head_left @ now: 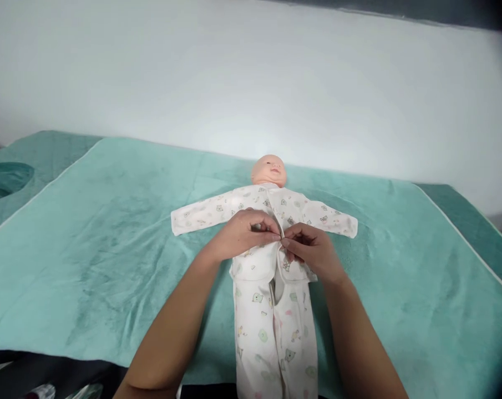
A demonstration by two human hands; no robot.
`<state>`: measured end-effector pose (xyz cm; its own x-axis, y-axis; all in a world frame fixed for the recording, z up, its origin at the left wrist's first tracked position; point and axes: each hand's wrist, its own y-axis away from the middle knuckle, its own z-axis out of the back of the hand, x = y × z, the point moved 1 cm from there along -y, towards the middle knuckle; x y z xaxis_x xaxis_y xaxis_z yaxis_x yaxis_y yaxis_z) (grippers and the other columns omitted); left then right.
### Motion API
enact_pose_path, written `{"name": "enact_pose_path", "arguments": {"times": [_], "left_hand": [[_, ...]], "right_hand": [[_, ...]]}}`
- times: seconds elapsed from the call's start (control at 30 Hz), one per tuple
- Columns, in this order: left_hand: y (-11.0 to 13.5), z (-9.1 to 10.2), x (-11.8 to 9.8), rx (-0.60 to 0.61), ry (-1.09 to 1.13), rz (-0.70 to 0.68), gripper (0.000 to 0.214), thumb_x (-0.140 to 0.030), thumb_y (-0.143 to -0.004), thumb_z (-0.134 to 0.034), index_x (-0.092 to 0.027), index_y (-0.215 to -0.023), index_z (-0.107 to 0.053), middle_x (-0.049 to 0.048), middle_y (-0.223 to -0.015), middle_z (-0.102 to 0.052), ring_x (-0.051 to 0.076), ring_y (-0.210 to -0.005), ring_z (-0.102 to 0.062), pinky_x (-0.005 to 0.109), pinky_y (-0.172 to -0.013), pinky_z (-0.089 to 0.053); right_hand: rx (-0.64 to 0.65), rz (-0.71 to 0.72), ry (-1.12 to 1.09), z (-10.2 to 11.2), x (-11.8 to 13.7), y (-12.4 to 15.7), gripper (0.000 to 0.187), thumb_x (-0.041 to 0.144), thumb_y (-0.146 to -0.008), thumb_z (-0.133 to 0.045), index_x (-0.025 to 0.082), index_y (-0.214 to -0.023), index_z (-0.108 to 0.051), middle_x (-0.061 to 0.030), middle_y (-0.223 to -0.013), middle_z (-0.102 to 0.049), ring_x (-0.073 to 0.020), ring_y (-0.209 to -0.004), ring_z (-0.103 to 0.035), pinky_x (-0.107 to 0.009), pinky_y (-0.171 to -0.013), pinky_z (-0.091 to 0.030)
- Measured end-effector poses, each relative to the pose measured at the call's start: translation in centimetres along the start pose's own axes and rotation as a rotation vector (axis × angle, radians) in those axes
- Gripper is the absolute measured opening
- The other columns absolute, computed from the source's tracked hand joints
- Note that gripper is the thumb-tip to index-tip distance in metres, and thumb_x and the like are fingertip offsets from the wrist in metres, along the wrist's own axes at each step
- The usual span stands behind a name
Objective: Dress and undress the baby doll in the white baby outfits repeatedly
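A baby doll point(268, 170) lies on its back, its head toward the wall. It wears a white printed jacket point(254, 263) with both sleeves spread wide, and white printed trousers point(257, 332). Over the jacket's front opening, the fingertips of my left hand point(248, 233) and my right hand point(311, 248) meet. My left hand pinches the left edge of the opening, while my right hand pinches the right edge. Whatever fastener may sit between the fingertips is too small and covered to make out. Below the hands, the jacket's lower front hangs slightly apart.
A teal cloth point(121, 233) with some wrinkles covers the bed under the doll. The bed has a round hole point(7, 180) at its far left. A white wall point(234, 77) rises right behind the doll's head. Dark items point(55, 377) show at the lower left.
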<state>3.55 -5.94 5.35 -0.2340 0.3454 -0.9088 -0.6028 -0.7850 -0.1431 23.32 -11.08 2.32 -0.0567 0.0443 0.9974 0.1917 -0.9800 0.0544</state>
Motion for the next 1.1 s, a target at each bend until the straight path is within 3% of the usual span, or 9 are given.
{"name": "enact_pose_path", "arguments": {"times": [0.3,1.1], "left_hand": [[0.08,0.32,0.14,0.036,0.064,-0.008,0.010,-0.027,-0.085,-0.067,-0.018,-0.082,-0.070,-0.0001,-0.078,-0.065,0.010,-0.069,-0.055,0.021,-0.061,-0.041],[0.16,0.18,0.10,0.026,-0.025,-0.046,0.007,-0.025,-0.085,-0.067,-0.020,-0.081,-0.071,-0.0017,-0.077,-0.065,0.010,-0.068,-0.052,0.021,-0.061,-0.041]], "right_hand": [[-0.003,-0.022,-0.018,0.09,-0.01,-0.01,0.025,0.043,-0.082,-0.076,0.019,-0.080,-0.067,0.0005,-0.054,-0.066,-0.0082,-0.045,-0.051,-0.019,-0.043,-0.036],[0.007,-0.028,0.012,0.32,0.19,0.05,0.026,0.040,-0.078,-0.079,0.018,-0.073,-0.067,0.0004,-0.053,-0.065,-0.0073,-0.045,-0.051,-0.019,-0.042,-0.036]]}}
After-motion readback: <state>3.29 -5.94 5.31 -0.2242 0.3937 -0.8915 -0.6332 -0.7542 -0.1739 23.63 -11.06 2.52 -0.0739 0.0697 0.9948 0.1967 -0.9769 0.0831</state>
